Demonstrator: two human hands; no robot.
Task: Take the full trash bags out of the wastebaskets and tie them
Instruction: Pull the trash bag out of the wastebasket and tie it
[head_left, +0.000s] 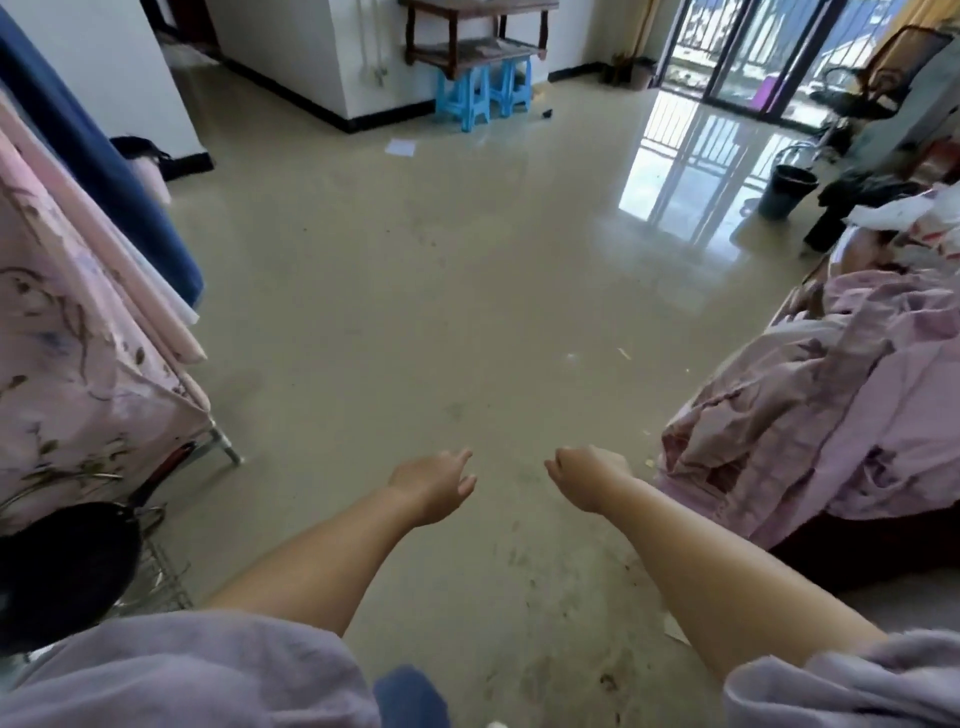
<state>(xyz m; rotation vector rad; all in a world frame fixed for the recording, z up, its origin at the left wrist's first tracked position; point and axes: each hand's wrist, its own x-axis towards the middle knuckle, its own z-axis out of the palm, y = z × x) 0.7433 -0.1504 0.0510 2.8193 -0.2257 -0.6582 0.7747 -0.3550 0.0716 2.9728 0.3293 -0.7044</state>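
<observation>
The left hand (434, 483) and right hand (584, 480) hang loosely curled and hold nothing, out over bare floor (415, 291). A dark wastebasket (784, 191) stands well ahead and to the right of the right hand; whether it holds a bag cannot be told. Judged step: approach. Next: walk over and grip the bag's rim.

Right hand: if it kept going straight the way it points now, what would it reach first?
Nothing close. The right hand holds nothing and points up-frame over bare floor. Far along that line stand the blue stools under a wooden table, though depth is hard to judge.
</observation>
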